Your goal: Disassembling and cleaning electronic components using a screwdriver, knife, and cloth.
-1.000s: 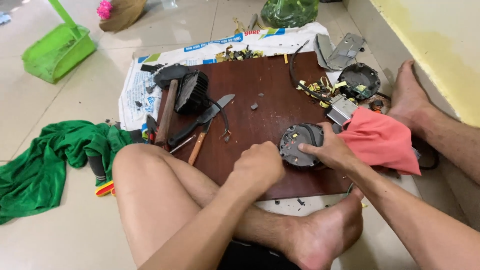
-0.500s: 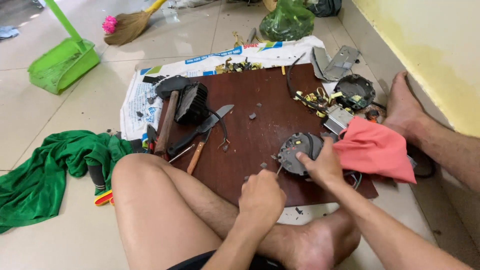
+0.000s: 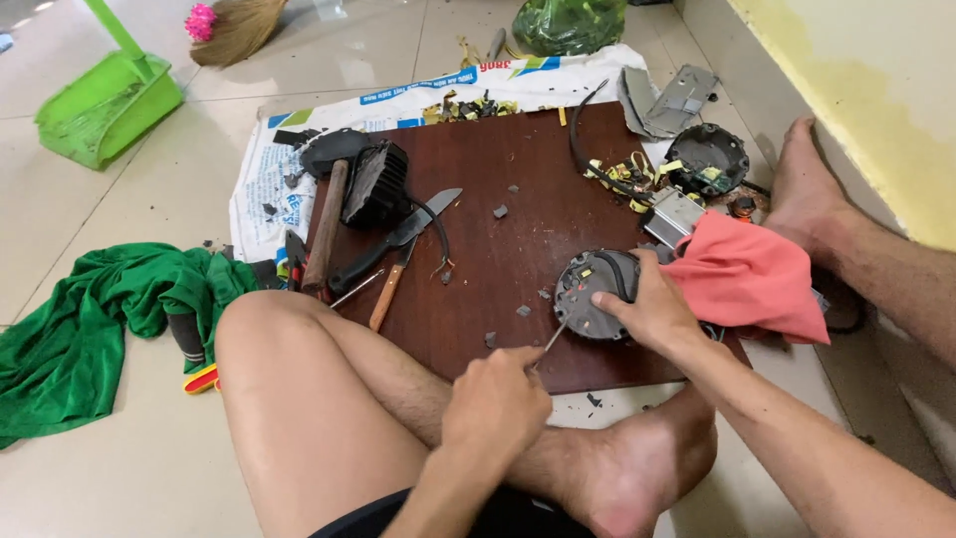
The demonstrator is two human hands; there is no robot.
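Sitting on the tiled floor, the person has a bent knee [image 3: 299, 399] and a bare foot [image 3: 637, 468] nearest the camera, partly covering the near edge of a dark brown wooden board [image 3: 508, 159]. Just above the foot, the left hand [image 3: 495, 401] is curled into a tight fist around a thin metal tool [image 3: 551, 341], whose tip reaches the near rim of a round grey motor part [image 3: 595, 292]. The right hand [image 3: 652, 307] lies on that part's right side, fingers spread narrowly over it and pressing it to the board. A red cloth [image 3: 747, 277] lies touching the right hand, on the board's right edge. Left of the knee, a green cloth [image 3: 90, 309] is heaped on the floor. Farther back on the board's left lie a wooden-handled hammer [image 3: 325, 237], a knife [image 3: 398, 244] and a black finned block [image 3: 376, 183]. On the far right are a tangle of yellow and black wires [image 3: 622, 177] and a round black housing [image 3: 709, 157]. Beyond the board, printed paper [image 3: 418, 90] is spread out, and a green dustpan [image 3: 105, 108] stands at the far left.
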